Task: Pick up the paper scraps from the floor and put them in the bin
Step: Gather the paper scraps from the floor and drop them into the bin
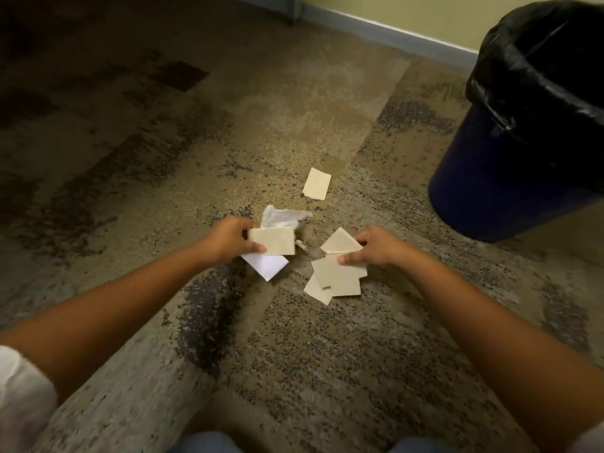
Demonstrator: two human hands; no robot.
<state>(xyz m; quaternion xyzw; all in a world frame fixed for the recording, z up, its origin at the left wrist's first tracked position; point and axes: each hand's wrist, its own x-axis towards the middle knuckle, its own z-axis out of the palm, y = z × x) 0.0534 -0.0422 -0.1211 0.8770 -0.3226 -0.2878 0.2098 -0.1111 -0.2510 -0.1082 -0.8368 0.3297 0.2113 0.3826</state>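
As both grip: cream scraps (336,273), flat | one (316,184) perhaps creased

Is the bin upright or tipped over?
Upright: the bin stands on the carpet, its black liner folded over the rim.

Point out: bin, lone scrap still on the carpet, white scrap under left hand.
bin (496,178), head view, on its dark blue side wall.
lone scrap (317,184), head view, on its middle.
white scrap (268,265), head view, on its exposed lower corner area.
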